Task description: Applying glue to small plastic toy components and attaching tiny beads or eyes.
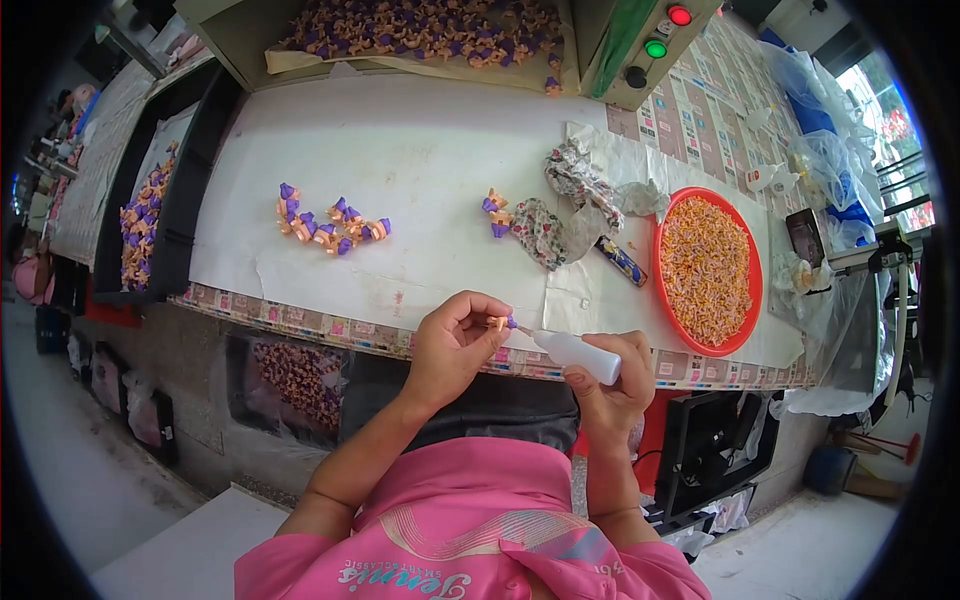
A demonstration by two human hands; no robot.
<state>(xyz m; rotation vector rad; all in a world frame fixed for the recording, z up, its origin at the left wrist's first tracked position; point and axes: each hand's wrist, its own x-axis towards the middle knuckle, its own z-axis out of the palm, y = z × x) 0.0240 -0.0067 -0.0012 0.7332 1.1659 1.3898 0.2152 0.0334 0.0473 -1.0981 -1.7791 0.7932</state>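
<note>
Between the fingertips of my left hand (452, 345) is a small peach and purple figurine (500, 322). My right hand (618, 385) is closed around a white squeeze bottle (578, 353), tilted so that its thin nozzle points left and meets or nearly meets the figurine's purple part. Both hands are above the near edge of the white-covered table (400, 280). Farther back lies a loose row of similar figurines (335, 230). A smaller group of figurines (496, 212) sits beside a crumpled floral cloth (540, 235).
To the right stands a red round basin (662, 285) full of tiny orange and pinkish pieces. A dark printed tube (621, 261) lies beside it. At the back, a box-like machine (630, 60) with lit buttons holds many figurines. A black tray (190, 215) with more stands at left.
</note>
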